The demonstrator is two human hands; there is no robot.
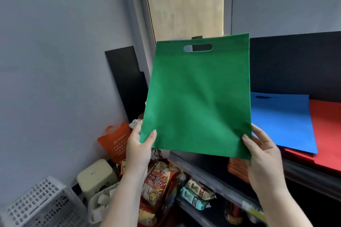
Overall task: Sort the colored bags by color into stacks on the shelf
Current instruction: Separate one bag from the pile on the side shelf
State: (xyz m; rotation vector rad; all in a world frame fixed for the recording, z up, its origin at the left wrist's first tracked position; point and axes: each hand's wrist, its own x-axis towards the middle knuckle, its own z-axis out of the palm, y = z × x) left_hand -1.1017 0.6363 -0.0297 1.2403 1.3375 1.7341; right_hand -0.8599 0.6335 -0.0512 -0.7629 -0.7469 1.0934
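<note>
Both hands pinch the lower corners of the green bag (197, 97), left hand (138, 145) at the left corner, right hand (262, 156) at the right, holding it upright with its handle slot uppermost. Right of the green bag, a blue bag (282, 121) lies flat on a red bag (326, 131) on the shelf (311, 178).

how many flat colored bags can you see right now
3: a green bag held up in both hands, a blue bag on the shelf, a red bag under it. More may be hidden.
</note>
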